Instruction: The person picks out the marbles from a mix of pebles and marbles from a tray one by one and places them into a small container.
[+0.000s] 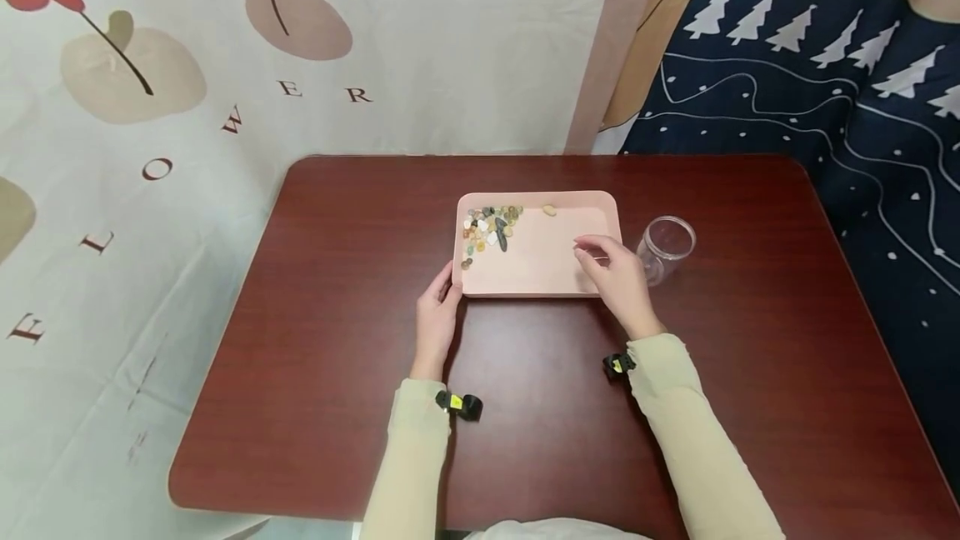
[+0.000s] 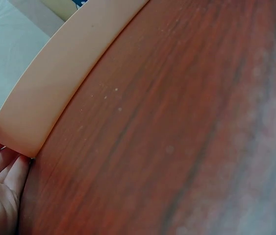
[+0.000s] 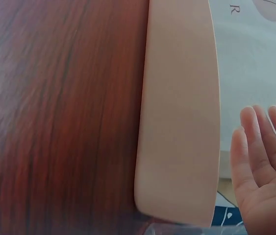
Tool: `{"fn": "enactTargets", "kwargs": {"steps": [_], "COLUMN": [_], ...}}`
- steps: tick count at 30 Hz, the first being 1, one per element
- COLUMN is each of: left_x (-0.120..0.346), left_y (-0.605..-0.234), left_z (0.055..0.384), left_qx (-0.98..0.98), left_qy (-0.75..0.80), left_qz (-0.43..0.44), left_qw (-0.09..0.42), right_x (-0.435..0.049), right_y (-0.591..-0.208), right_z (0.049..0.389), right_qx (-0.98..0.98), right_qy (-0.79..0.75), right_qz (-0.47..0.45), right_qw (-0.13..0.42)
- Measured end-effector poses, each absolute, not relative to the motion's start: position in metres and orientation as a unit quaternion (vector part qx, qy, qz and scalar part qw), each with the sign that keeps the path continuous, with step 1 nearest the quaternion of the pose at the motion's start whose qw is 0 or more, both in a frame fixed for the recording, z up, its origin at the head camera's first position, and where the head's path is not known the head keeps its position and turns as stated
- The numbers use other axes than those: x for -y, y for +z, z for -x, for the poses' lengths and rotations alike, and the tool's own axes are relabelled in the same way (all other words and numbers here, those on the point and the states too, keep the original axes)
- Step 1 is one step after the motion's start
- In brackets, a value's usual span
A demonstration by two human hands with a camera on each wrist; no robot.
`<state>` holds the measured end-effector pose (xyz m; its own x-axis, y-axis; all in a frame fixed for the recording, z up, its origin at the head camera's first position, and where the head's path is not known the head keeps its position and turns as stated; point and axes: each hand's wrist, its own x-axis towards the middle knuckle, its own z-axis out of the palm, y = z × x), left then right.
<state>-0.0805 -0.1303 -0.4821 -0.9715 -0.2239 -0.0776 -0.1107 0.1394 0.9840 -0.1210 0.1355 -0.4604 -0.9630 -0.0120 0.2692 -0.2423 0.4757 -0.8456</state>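
Note:
A shallow pink tray [image 1: 534, 273] lies on the table, with a cluster of small mixed pebbles [image 1: 487, 227] at its left end. One pale yellow pebble [image 1: 550, 210] sits apart near the back wall. My left hand [image 1: 437, 315] grips the tray's near left corner, thumb at the rim and fingers against the outer wall in the left wrist view. Above the tray's right end hovers my right hand [image 1: 618, 282], fingers loosely bent and nothing visible between them. In the right wrist view its fingers [image 3: 258, 147] rise beyond the tray wall.
Just right of the tray stands a clear jar [image 1: 665, 248], partly behind the right hand. Both stand on a dark red-brown wooden table [image 1: 345, 357]. A pale printed cloth [image 1: 450, 40] hangs behind, with a navy tree-patterned cloth [image 1: 810, 98] at the right.

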Motion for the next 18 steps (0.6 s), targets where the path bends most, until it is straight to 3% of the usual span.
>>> {"fn": "enactTargets", "kwargs": {"steps": [18], "left_x": [0.134], "left_y": [-0.509], "left_z": [0.085], "left_qx": [0.746], "left_qy": [-0.653], "left_qz": [-0.117], "left_qw": [0.055], "right_x": [-0.117], "right_y": [-0.441], "right_z": [0.136], "right_qx": [0.872], "right_qy": [0.472], "right_qz": [-0.102], "right_qw": [0.078]}}
